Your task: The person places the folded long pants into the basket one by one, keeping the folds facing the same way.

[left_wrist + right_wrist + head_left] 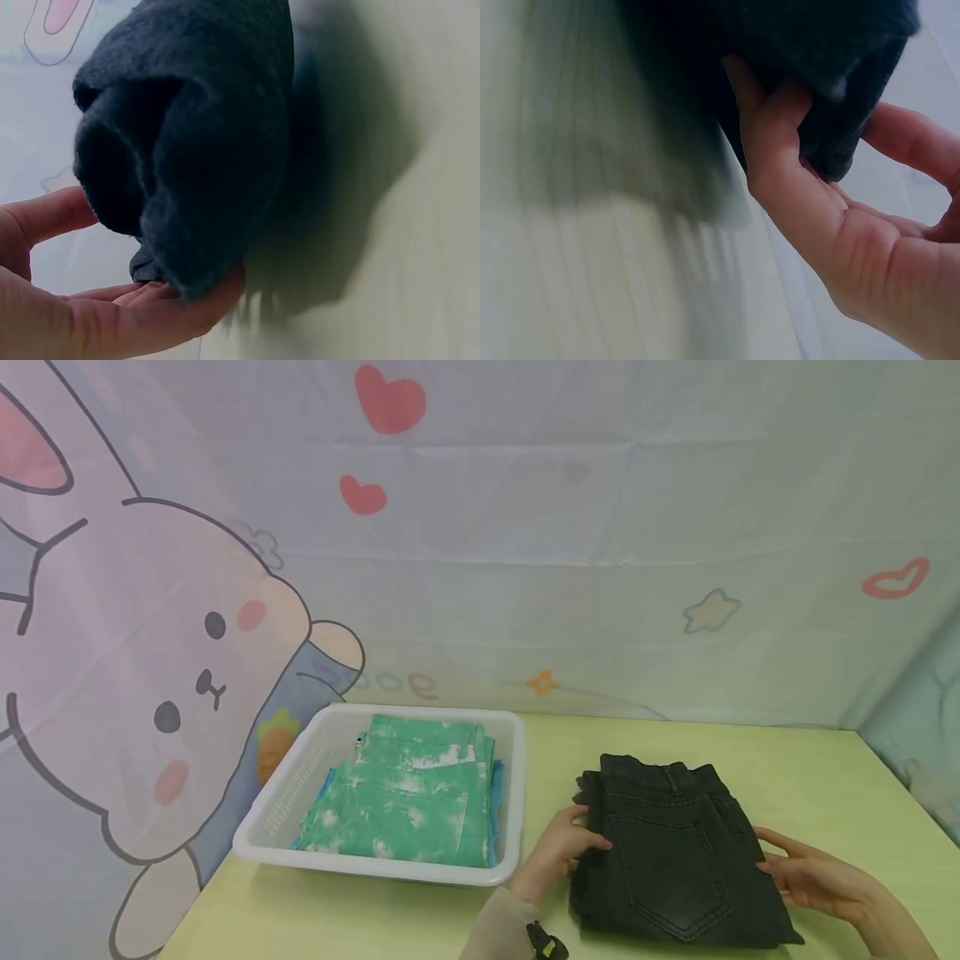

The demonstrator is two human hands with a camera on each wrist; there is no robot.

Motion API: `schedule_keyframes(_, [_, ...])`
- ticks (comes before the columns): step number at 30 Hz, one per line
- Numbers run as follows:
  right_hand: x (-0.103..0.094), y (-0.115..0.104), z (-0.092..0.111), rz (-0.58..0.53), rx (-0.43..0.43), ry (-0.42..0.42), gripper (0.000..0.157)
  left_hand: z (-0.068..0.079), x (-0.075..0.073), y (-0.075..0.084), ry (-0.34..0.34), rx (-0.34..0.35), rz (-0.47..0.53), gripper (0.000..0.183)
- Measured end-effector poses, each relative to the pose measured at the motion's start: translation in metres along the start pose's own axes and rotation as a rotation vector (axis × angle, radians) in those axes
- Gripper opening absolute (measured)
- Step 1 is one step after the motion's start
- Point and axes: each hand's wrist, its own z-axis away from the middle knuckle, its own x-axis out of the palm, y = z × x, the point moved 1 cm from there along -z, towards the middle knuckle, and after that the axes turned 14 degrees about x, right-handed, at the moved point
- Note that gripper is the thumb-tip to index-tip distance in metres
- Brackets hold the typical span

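Folded black jeans point(667, 860), with a stitched back pocket facing up, lie between both hands on the right side of the head view. My left hand point(562, 847) grips their left edge, thumb on top; in the left wrist view its fingers point(150, 322) pass under the dark folds. On the opposite edge, my right hand point(817, 877) holds the jeans with its thumb against the side. The right wrist view shows its fingers point(780, 142) curled beneath the cloth point(825, 45). Both wrist views show a shadow on the table below the folds.
To the left stands a white plastic basket point(255, 852) holding folded green-and-white clothes point(405, 802) over blue fabric point(497, 793). The yellow-green table point(810, 777) reaches back to a printed curtain point(525, 527). A dark band point(547, 942) is on the left wrist.
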Motion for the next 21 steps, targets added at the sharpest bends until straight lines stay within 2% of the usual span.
schedule_keyframes(8, [0.003, 0.0, 0.002, -0.026, -0.001, -0.007, 0.059, 0.001, 0.002, 0.002, -0.012, 0.032, 0.028, 0.064])
schedule_keyframes(12, [0.002, -0.001, 0.003, 0.001, -0.015, -0.014, 0.061, 0.002, 0.002, 0.006, -0.008, 0.055, 0.018, 0.064])
schedule_keyframes(21, [0.001, -0.003, 0.004, 0.027, -0.025, -0.041, 0.063, 0.003, 0.002, 0.014, 0.005, 0.087, 0.072, 0.066])
